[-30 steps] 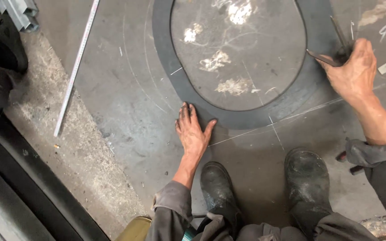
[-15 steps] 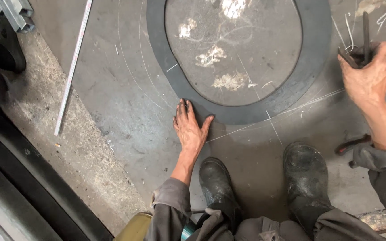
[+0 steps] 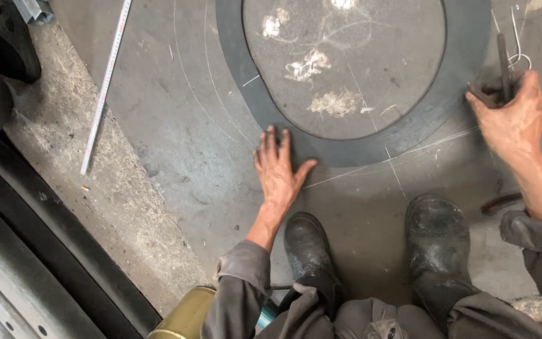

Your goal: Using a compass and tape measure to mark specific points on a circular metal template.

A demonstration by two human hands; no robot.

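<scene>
A wide dark ring [image 3: 340,147] lies flat on a grey metal sheet [image 3: 177,125] marked with scribed arcs and lines. My left hand [image 3: 278,171] rests flat on the sheet, fingers spread, fingertips touching the ring's near edge. My right hand [image 3: 514,116] is closed around a dark metal tool with two thin legs [image 3: 503,59], at the ring's right outer edge. My two black boots [image 3: 308,248] [image 3: 437,242] stand on the sheet just below the ring.
A long steel ruler [image 3: 105,85] lies diagonally at the left across the sheet's edge. Rough concrete floor [image 3: 114,213] and a dark rail [image 3: 51,245] run along the lower left. A brass-coloured cylinder [image 3: 183,314] sits by my left knee. Another dark tool [image 3: 500,202] lies near my right forearm.
My left hand stays planted on the ring's edge. My right hand has shifted with the tool along the ring's right side, and the view has moved slightly.
</scene>
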